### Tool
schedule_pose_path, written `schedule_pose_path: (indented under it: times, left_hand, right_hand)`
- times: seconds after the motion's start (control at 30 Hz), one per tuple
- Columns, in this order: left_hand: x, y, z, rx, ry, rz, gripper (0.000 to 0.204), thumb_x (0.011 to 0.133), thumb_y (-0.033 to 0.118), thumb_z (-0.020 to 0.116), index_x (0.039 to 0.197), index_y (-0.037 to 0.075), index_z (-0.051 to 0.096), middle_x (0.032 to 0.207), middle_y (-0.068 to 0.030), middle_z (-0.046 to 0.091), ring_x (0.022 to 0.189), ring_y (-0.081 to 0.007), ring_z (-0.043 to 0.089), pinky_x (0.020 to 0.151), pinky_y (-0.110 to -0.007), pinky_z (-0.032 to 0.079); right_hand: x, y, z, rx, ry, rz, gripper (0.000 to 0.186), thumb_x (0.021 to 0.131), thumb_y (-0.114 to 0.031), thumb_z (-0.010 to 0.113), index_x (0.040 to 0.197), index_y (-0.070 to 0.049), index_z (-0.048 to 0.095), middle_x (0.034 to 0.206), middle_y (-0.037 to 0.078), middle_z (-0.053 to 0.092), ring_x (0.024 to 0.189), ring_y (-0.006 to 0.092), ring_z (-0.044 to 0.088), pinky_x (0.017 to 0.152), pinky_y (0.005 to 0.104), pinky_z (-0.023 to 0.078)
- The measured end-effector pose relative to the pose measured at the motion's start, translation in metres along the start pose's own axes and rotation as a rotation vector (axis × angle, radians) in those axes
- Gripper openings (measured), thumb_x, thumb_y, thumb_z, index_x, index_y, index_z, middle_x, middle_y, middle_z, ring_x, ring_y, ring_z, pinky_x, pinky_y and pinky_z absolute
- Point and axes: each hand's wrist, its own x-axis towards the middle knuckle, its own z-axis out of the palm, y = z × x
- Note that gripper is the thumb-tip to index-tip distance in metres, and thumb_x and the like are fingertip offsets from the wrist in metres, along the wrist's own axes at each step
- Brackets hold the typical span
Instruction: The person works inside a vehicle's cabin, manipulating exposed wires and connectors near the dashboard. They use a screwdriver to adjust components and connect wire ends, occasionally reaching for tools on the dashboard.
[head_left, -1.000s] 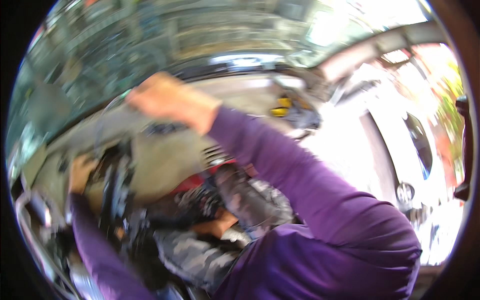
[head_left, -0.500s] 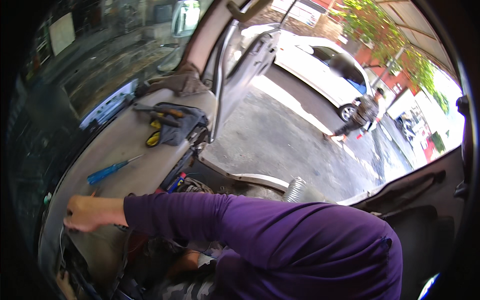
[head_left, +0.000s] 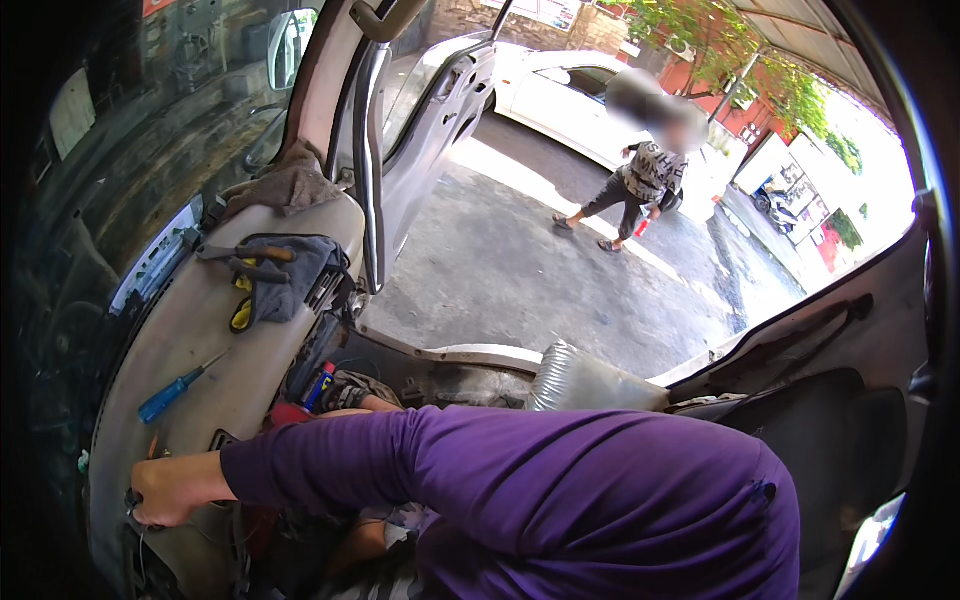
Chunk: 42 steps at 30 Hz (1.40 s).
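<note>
My right hand (head_left: 172, 490), at the end of a purple sleeve (head_left: 330, 450), reaches across to the far left end of the beige dashboard (head_left: 262, 365). Its fingers are closed around a small dark piece, too hidden to name. A thin pale cable (head_left: 141, 560) hangs below the fingers. Close above the hand, a short orange piece (head_left: 152, 445) shows on the dashboard. A blue-handled screwdriver (head_left: 170, 398) lies a little farther up. My left hand is out of sight.
A grey cloth (head_left: 290, 285) with yellow-handled pliers (head_left: 241, 315) lies on the dashboard, near a brown rag (head_left: 290, 190). A blue-and-red can (head_left: 319, 385) and a silver ribbed duct (head_left: 570, 375) are below. Beyond the open door (head_left: 440, 130), a person (head_left: 640, 175) stands near a white car (head_left: 560, 105).
The view has shifted, so the dashboard sits lower and farther left. My right hand stays at the dashboard's end. My left hand has left the lower left edge. The person outside has turned.
</note>
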Motion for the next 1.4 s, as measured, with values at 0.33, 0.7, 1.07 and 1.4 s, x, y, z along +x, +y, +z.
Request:
schedule_pose_path:
  times: [0.33,0.7,1.07,1.4]
  left_hand:
    - [0.002,0.002,0.002,-0.002,-0.014,-0.002,0.038,0.099,0.02,0.058,0.132,0.002,0.062,0.14,-0.0174,0.057,0.132,-0.0337,0.05,0.115,-0.041,0.035]
    - [0.001,0.005,0.002,0.002,-0.02,-0.004,0.038,0.1,0.018,0.056,0.134,0.002,0.061,0.143,-0.0168,0.055,0.135,-0.0334,0.048,0.117,-0.04,0.033]
    - [-0.001,0.0,0.012,-0.003,-0.032,-0.01,0.039,0.101,0.016,0.054,0.137,0.002,0.059,0.146,-0.0161,0.053,0.137,-0.0331,0.046,0.118,-0.04,0.031]
    - [-0.005,0.002,0.009,0.005,-0.034,-0.012,0.04,0.101,0.014,0.053,0.139,0.002,0.057,0.148,-0.0156,0.051,0.14,-0.0329,0.044,0.12,-0.04,0.029]
  right_hand:
    - [-0.01,-0.014,-0.002,-0.026,0.029,0.093,0.035,0.091,-0.025,0.066,0.083,0.008,0.068,0.074,0.025,0.066,0.074,0.0445,0.068,0.067,0.0495,0.053]
    - [-0.109,-0.064,-0.045,0.128,0.304,-0.136,0.023,0.091,-0.014,0.068,0.104,0.003,0.061,0.109,0.023,0.057,0.109,0.044,0.056,0.092,0.0491,0.048]
    - [-0.279,-0.012,-0.048,0.043,-0.082,0.051,0.02,0.095,-0.014,0.065,0.106,0.002,0.062,0.121,0.021,0.055,0.111,0.0415,0.058,0.094,0.0464,0.05]
    - [-0.276,0.0,-0.035,-0.008,-0.078,0.057,0.019,0.095,-0.013,0.067,0.107,0.001,0.062,0.125,0.021,0.055,0.114,0.042,0.059,0.095,0.0467,0.051]
